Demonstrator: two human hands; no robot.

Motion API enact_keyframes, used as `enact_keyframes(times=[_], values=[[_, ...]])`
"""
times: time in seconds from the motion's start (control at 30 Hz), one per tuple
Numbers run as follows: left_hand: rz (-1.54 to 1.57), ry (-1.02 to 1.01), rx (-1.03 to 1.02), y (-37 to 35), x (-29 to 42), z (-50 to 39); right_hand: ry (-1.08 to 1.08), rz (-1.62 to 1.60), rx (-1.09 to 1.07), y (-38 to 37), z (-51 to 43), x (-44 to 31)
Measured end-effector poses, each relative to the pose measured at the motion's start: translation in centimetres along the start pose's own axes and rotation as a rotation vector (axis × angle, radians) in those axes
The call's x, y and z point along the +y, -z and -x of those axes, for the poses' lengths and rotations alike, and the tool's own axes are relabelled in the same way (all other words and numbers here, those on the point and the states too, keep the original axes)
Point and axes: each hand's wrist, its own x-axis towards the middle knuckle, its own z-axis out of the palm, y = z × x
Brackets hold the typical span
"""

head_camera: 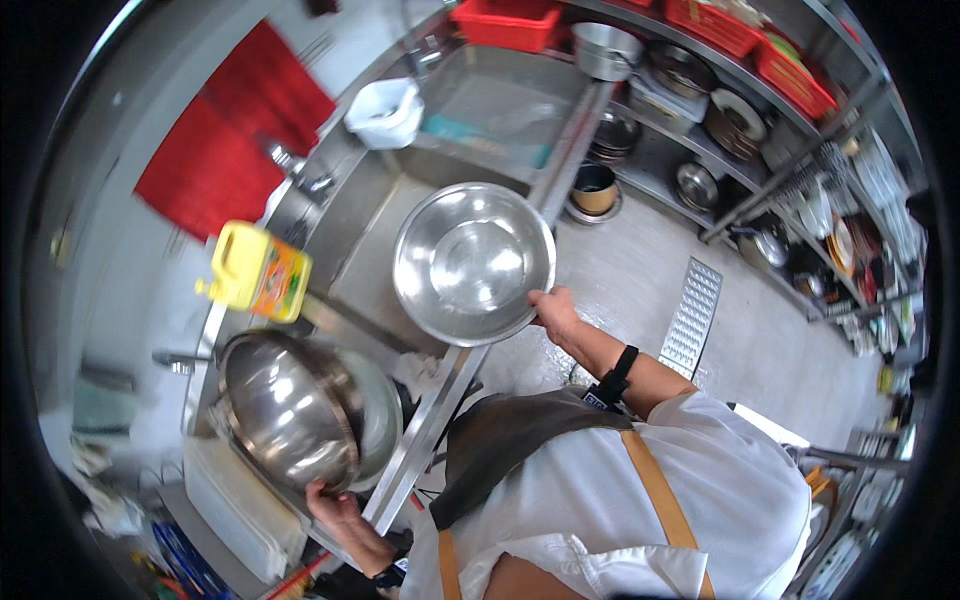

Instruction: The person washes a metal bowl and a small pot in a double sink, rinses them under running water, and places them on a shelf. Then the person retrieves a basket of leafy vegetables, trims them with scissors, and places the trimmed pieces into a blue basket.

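A round stainless steel basin (480, 262) hangs over the sink's middle compartment and its front edge. My right hand (555, 311) grips its near rim, thumb on the inside. Lower left, a second, larger metal bowl (289, 409) leans tilted over the left sink section. My left hand (335, 506) has its fingers on that bowl's lower rim. Behind this bowl shows part of a pale round basin (375, 420), mostly covered. A crumpled whitish cloth (420, 371) lies on the divider close to the sink's front edge.
A yellow detergent jug (262, 274) stands on the sink ledge. Faucets (300, 172) jut from the wall side. A white plastic tub (386, 112) and a red crate (506, 22) sit farther along. Metal shelving (697, 142) holds pots. A floor drain grate (694, 315) lies on the right.
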Motion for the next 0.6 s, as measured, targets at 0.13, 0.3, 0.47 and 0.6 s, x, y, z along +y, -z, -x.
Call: enact_keyframes(times=[0.13,0.3,0.47,0.6], values=[[-0.263,0.080,-0.326,-17.1,-8.0,4.1,0.026,-0.014,0.001,7.9,-0.3,-3.3],[-0.655,-0.014,-0.682,-34.6,-19.1,10.6,0.076,0.070,0.152,20.2,-1.2,-5.4],[-0.981,0.057,-1.022,-45.7,-30.7,16.0,0.158,-0.044,0.337,31.9,-0.7,-4.3],[-1.198,0.053,-1.249,-50.4,-39.3,18.2,0.144,-0.113,0.552,38.9,0.3,-2.4]])
